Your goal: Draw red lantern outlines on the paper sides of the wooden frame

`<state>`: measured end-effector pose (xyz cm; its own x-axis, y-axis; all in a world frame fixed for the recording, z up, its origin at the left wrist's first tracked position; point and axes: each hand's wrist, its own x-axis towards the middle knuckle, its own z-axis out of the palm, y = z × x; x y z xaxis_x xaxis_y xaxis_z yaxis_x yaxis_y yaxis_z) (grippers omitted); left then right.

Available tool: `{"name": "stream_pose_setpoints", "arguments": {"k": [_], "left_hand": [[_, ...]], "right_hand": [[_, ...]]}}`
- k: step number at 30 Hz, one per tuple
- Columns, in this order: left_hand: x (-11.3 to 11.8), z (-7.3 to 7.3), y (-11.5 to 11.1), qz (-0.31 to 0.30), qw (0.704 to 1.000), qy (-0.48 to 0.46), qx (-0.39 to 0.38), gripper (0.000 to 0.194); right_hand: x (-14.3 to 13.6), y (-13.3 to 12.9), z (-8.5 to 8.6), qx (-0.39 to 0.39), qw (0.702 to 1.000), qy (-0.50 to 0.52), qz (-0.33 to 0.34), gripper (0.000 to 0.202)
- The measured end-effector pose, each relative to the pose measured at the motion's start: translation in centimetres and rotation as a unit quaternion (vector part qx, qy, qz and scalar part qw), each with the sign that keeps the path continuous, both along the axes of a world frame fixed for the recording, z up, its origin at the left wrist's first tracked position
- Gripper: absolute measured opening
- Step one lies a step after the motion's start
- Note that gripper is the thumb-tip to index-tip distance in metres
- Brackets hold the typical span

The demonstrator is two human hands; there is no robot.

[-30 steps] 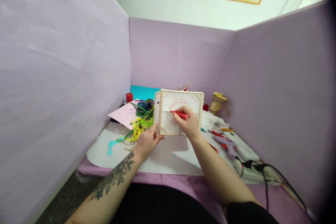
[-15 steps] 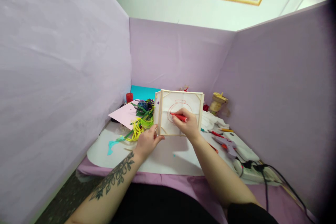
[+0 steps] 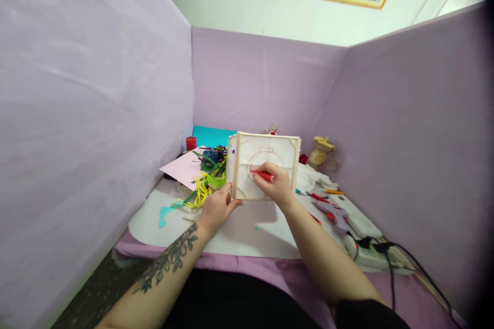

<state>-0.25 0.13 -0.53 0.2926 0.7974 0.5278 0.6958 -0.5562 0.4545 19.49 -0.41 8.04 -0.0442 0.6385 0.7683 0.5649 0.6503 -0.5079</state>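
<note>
A box-shaped lantern frame (image 3: 268,195) of thin wooden sticks with white paper sides stands upright at the middle of the table. On its near side is a red outline of a rounded lantern shape with a small rectangular top. My left hand (image 3: 217,208) grips the lower left corner of the frame, thumb in front along the bottom stick. In my right hand (image 3: 278,185) is a red marker (image 3: 265,176), its tip at the left part of the outline. My right fingers cover the right and lower part of the drawing.
Yellow and green paper strips (image 3: 203,187) and a pink sheet (image 3: 183,167) lie left of the frame. To the right are a glue gun (image 3: 334,214), pens, white cloth or tissue, and a power strip (image 3: 380,257) with black cables. Lilac panels enclose the table on three sides.
My right hand has shifted slightly downward with the red marker, whose tip is now a little lower on the left curve. The left hand and the frame stay in place.
</note>
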Motion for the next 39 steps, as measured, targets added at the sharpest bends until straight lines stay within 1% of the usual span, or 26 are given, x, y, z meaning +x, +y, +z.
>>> {"name": "stream_pose_setpoints", "arguments": {"k": [13,20,22,23,24,25,27,28,29,31,34,37,39], "left_hand": [[0.0,0.2,-0.2,0.001,1.000,0.006,-0.007,0.048],[0.0,0.1,0.0,-0.003,1.000,-0.004,-0.005,0.047],[-0.1,0.0,0.0,-0.003,1.000,-0.006,-0.007,0.048],[-0.1,0.0,0.0,-0.002,1.000,-0.005,-0.008,0.048],[-0.1,0.0,0.0,0.000,1.000,-0.004,-0.009,0.049],[-0.1,0.0,0.0,0.002,1.000,-0.001,-0.010,0.050],[-0.1,0.1,0.0,0.003,1.000,0.001,-0.012,0.051],[-0.1,0.1,0.0,0.003,1.000,0.001,-0.014,0.051],[0.0,0.1,-0.1,0.003,1.000,0.000,-0.014,0.050],[0.0,0.2,-0.1,0.002,1.000,-0.001,-0.014,0.049],[0.0,0.2,-0.1,0.004,1.000,0.001,-0.009,0.050],[-0.1,0.2,0.0,0.005,1.000,0.003,-0.004,0.048],[-0.1,0.2,0.1,0.005,1.000,0.004,-0.003,0.049]], "right_hand": [[0.2,0.2,-0.1,0.014,0.999,-0.034,0.009,0.008],[0.3,0.1,-0.3,-0.009,0.999,-0.027,0.015,0.009],[0.6,0.0,-0.2,-0.029,0.999,0.012,0.027,0.008],[0.8,-0.1,-0.2,-0.030,0.997,0.064,0.026,0.007],[1.2,-0.2,-0.1,-0.020,0.990,0.138,0.020,0.007],[1.6,-0.3,-0.1,-0.002,0.975,0.223,0.012,0.008],[2.7,-0.7,0.0,0.048,0.925,0.378,-0.001,0.012],[3.4,-0.9,0.0,0.068,0.901,0.429,-0.003,0.014],[4.0,-1.2,-0.1,0.079,0.883,0.462,-0.004,0.016],[5.1,-1.7,-0.5,0.088,0.862,0.499,-0.018,0.018],[6.2,-2.0,-1.7,0.092,0.843,0.526,-0.067,0.017],[6.3,-1.6,-3.2,0.084,0.843,0.514,-0.139,0.020],[6.1,-1.2,-4.3,0.062,0.853,0.493,-0.162,0.025]]}}
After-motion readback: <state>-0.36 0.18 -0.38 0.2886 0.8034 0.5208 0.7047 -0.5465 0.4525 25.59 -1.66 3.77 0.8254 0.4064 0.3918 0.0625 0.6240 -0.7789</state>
